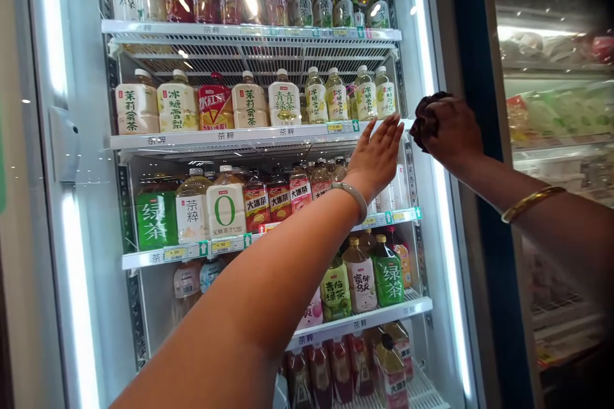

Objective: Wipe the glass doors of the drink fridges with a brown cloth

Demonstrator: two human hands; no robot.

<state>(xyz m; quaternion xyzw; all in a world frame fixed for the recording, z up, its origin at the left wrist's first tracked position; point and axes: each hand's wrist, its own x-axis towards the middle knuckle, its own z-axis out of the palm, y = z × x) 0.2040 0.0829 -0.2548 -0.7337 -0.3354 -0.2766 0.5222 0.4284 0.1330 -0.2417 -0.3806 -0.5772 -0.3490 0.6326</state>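
My left hand [375,156], with a pale bangle at the wrist, is held up in front of a glass-fronted drinks cooler. Its fingers are stretched out and reach the level of a white shelf edge [268,134]; nothing is in them. To the right, my right hand [453,131] has its fingers wrapped round a bunched dark cloth [426,120]. The cloth is at the right side of the cooler door, beside the vertical light strip [434,166]. A gold bangle [530,202] circles my right forearm. My left forearm hides part of the lower shelves.
Several shelves hold bottled teas, among them a white-labelled bottle [225,208] and a green-labelled bottle [387,275]. A white fitting [64,144] sits on the left door frame. Right of a dark post [472,45] is another lit case with packaged goods [551,112].
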